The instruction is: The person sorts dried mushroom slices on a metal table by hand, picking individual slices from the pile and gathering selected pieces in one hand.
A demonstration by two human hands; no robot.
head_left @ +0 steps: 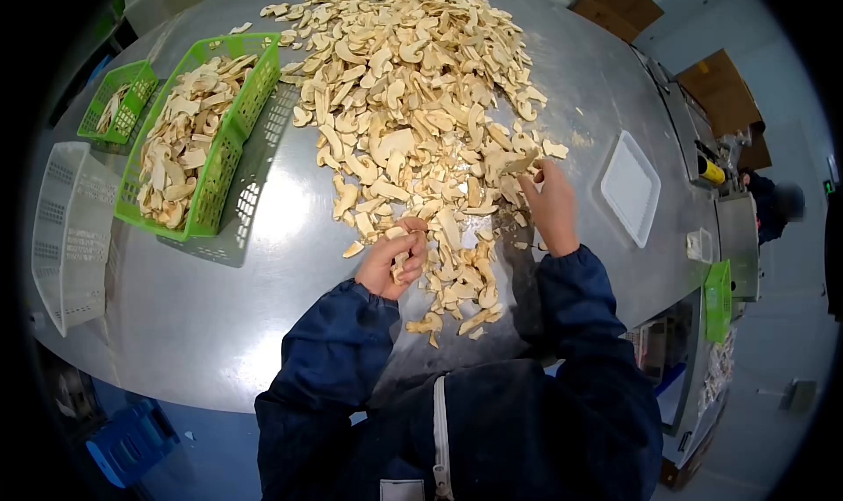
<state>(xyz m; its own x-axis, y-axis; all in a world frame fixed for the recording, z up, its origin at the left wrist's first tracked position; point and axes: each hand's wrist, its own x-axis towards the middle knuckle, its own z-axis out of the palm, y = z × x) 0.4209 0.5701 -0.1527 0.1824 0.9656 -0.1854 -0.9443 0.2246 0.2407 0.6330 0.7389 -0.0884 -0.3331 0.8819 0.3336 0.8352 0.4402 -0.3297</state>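
Note:
A big heap of dried mushroom slices (421, 71) covers the middle of the steel table, thinning out toward me. My left hand (391, 259) is closed round a few mushroom slices (399, 266) at the near left side of the heap. At the heap's right side, my right hand (553, 204) pinches a larger mushroom slice (520, 164) between thumb and fingers. Between my hands lie loose slices and small crumbs. A smaller group of slices (465, 281) lies closest to my body.
To the left stand a green basket (230, 141) full of slices, a small green basket (132, 110) with a few pieces and a white basket (66, 237). A white tray (630, 189) lies on the right. Another person (773, 207) is at the far right.

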